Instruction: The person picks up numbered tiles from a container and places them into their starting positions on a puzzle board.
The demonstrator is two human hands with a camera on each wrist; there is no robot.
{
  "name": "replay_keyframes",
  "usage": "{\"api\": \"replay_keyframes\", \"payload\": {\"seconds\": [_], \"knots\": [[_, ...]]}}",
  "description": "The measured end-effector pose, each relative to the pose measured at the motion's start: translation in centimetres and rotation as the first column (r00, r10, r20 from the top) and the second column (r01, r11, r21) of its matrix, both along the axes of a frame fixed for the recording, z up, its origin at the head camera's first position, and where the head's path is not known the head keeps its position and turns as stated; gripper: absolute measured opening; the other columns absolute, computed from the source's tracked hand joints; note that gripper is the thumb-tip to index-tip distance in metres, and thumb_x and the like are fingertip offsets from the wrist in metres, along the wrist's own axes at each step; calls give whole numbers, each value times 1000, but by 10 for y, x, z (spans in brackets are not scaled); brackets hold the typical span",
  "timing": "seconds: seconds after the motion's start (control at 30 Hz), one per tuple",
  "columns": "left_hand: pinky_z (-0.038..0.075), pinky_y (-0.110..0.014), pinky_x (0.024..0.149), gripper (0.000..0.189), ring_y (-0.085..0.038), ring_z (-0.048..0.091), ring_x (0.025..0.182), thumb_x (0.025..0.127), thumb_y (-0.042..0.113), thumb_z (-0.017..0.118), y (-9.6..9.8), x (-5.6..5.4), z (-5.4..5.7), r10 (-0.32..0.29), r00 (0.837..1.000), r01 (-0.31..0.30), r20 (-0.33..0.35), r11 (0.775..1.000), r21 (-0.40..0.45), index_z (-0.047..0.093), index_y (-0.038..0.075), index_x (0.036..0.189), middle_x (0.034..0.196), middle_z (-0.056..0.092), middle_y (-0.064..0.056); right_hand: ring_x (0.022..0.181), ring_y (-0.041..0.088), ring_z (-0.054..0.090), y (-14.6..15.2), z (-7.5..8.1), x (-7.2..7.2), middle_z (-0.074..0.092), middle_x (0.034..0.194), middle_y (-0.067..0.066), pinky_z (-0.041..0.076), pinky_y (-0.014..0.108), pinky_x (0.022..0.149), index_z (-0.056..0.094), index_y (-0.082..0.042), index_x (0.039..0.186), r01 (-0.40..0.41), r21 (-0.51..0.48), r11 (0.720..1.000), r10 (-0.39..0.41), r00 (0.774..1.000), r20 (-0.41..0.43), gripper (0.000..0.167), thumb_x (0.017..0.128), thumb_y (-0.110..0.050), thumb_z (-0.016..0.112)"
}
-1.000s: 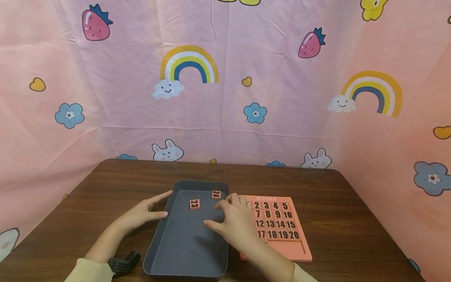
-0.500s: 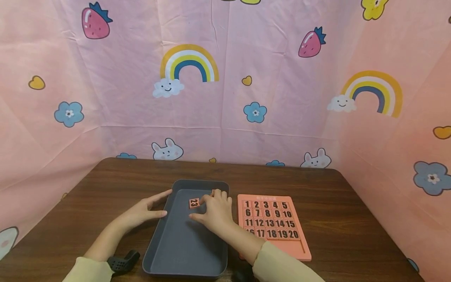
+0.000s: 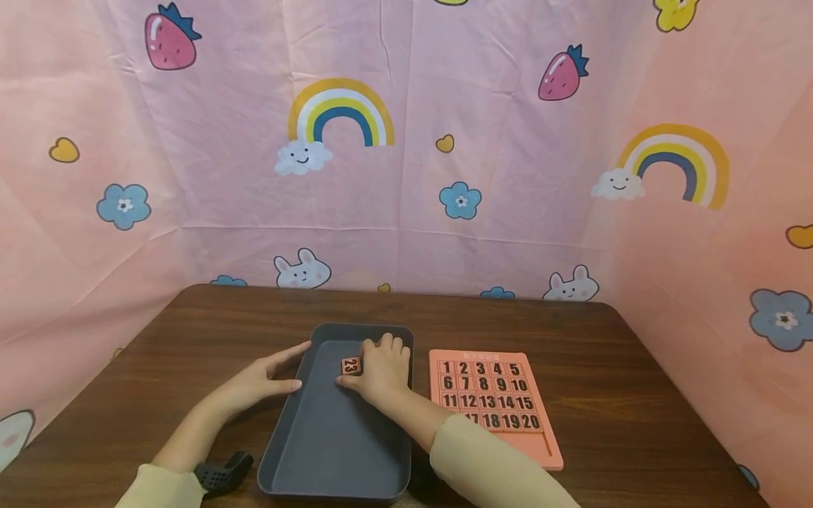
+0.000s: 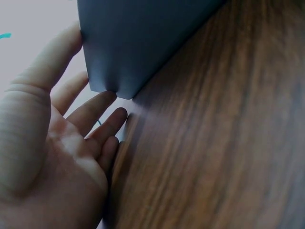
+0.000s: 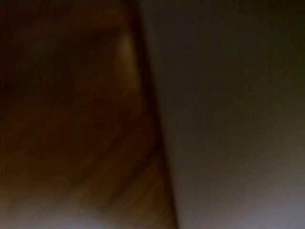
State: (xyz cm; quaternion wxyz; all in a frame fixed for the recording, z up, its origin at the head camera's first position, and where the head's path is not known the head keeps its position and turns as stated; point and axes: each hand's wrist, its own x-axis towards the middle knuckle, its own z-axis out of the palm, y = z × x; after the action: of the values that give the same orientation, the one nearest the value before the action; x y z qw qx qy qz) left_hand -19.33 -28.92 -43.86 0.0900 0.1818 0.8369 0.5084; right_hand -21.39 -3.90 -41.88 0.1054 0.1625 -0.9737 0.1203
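A dark grey tray (image 3: 336, 437) lies on the wooden table. Inside it, near the far end, sits an orange tile numbered 23 (image 3: 350, 365). My right hand (image 3: 377, 370) is in the tray with curled fingers, thumb below the tile and index finger above it, pinching it. The tile numbered 24 is hidden under that hand. My left hand (image 3: 267, 381) lies open against the tray's left wall; the left wrist view shows its straight fingers (image 4: 95, 114) at the tray's corner (image 4: 138, 38). The right wrist view is dark and blurred.
An orange number board (image 3: 546, 451) filled with numbered tiles lies right of the tray. A small black object (image 3: 222, 473) sits by my left sleeve at the table's near edge. Pink patterned cloth walls stand behind and on both sides of the table (image 4: 214, 143).
My right hand has moved left from the board's edge into the tray, covered tile 24, then closed around tile 23. The left hand and the tray have stayed put.
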Motion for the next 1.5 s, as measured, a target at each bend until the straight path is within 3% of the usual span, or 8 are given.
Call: {"api": "replay_keyframes", "payload": {"seconds": [0.23,0.43,0.83,1.07,1.33,1.5], "knots": [[23,-68,101,68,-47,19,137,92,18,65,0,-1,1,0,1000,0,-7,1000,16,31,10,150,151,28,-22,88,21,41,-2,-1,-5,43,88,3,35,39,78,55,-20,81,30,42,999,-30,1000,8,56,66,-72,71],[23,-69,100,69,-48,19,137,92,18,65,-1,0,2,5,1000,-5,-7,1000,5,30,8,150,151,28,-23,87,21,40,-2,-4,-9,43,88,2,35,38,78,58,-20,84,20,56,998,-20,1000,2,55,68,-72,69],[26,-67,100,69,-48,21,136,92,19,65,-1,0,0,0,1000,0,-14,1000,-3,30,8,150,150,30,-24,83,19,38,3,-5,-12,41,87,0,31,35,72,59,-25,80,-1,-32,999,2,999,32,31,76,-53,74],[25,-68,100,69,-48,20,137,92,20,66,0,0,2,16,1000,-16,-1,1000,-17,31,10,150,150,29,-23,87,20,39,10,4,-10,42,94,2,31,34,71,68,-28,93,-82,-109,991,83,997,2,25,77,-46,77],[20,-67,103,69,-46,18,138,91,21,66,0,1,1,8,1000,-8,7,1000,16,31,10,150,151,28,-22,91,19,34,31,22,0,42,105,1,27,34,73,67,-32,105,-179,-144,973,180,984,-8,30,80,-47,74],[20,-69,101,69,-47,19,138,90,23,68,0,0,-1,29,1000,-29,-10,1000,5,35,13,149,151,30,-21,90,20,32,49,32,6,39,105,0,23,36,72,68,-33,106,-243,-205,948,241,970,-37,30,79,-45,75]]}}
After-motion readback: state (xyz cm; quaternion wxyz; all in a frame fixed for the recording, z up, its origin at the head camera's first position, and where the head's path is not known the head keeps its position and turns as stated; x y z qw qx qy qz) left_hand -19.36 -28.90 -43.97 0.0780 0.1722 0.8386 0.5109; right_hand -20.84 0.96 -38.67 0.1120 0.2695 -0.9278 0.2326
